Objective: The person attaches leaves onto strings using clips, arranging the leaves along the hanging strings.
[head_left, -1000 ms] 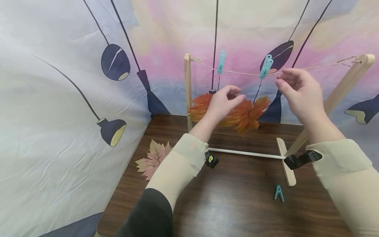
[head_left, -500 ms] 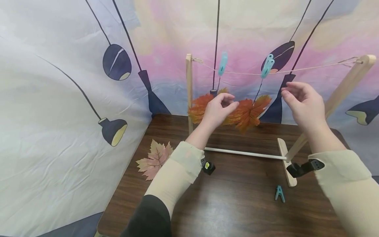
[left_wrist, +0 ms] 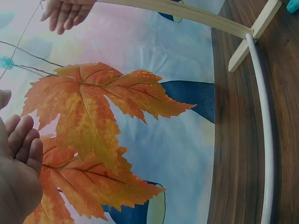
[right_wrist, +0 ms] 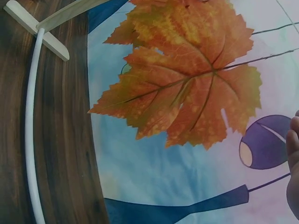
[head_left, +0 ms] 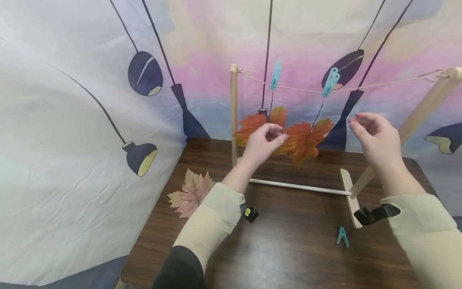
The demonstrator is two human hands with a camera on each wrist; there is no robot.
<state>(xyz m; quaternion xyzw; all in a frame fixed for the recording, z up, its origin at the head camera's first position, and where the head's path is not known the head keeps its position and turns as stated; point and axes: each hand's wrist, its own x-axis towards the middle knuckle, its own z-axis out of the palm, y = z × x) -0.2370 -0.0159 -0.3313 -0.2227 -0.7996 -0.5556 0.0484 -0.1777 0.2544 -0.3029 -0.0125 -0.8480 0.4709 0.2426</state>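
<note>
Two orange maple leaves hang by their stems from a string (head_left: 382, 84) between wooden posts. A light blue clothespin (head_left: 276, 75) holds the left leaf (head_left: 250, 123), and a second clothespin (head_left: 330, 82) holds the right leaf (head_left: 306, 140). My left hand (head_left: 262, 145) is in front of the leaves, fingers loosely bent, holding nothing; it covers part of the left leaf in the head view. To the right of the leaves, my right hand (head_left: 379, 138) is raised in the air with relaxed fingers and nothing in them. In the left wrist view the leaves overlap.
A pink maple leaf (head_left: 191, 192) lies on the dark wooden table (head_left: 288, 241) at the left, partly behind the left sleeve. One more clothespin (head_left: 342, 237) lies near the right foot of the stand (head_left: 350, 196). A white rod (head_left: 299, 186) runs low between the posts.
Both hands have lowered away from the string, the right one from beside the right clothespin. The left hand has also drifted slightly left. The leaves still hang from the line.
</note>
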